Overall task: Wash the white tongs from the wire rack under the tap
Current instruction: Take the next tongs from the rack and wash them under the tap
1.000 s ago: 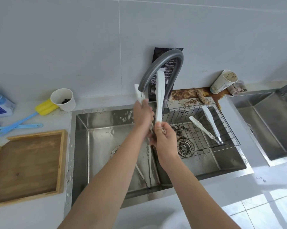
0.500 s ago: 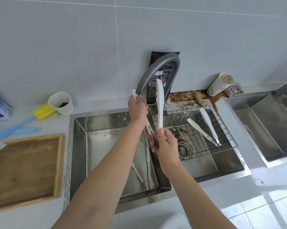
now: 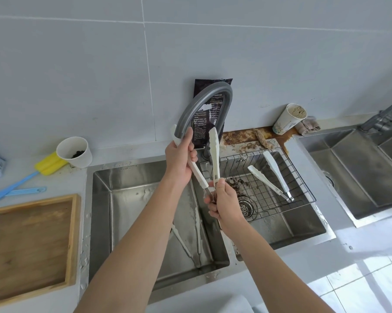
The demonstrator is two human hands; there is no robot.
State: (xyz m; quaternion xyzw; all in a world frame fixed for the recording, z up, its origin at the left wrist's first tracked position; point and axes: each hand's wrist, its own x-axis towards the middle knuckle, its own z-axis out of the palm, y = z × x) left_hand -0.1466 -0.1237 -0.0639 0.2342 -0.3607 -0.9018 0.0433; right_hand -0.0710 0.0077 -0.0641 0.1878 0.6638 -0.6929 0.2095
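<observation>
I hold a pair of white tongs [image 3: 214, 154] upright under the grey curved tap [image 3: 204, 102], its arms spread in a V. My left hand [image 3: 179, 160] grips the left arm of the tongs just below the tap's spout. My right hand [image 3: 223, 201] pinches the metal hinge end at the bottom. A second pair of white tongs [image 3: 273, 173] lies on the wire rack [image 3: 303, 177] over the right part of the sink. A third pair [image 3: 190, 240] lies on the floor of the left basin [image 3: 127, 199].
Dirt crumbs lie on the rack near the drain strainer [image 3: 247, 206]. A wooden tray [image 3: 30, 245], a paper cup [image 3: 74, 151] and a blue-handled yellow brush [image 3: 48, 164] sit on the left counter. Another cup [image 3: 288, 118], a cloth and a second sink [image 3: 359, 172] are at right.
My left hand slid up the left arm of the tongs toward the spout. My right hand stayed on the hinge end; the view shifted slightly.
</observation>
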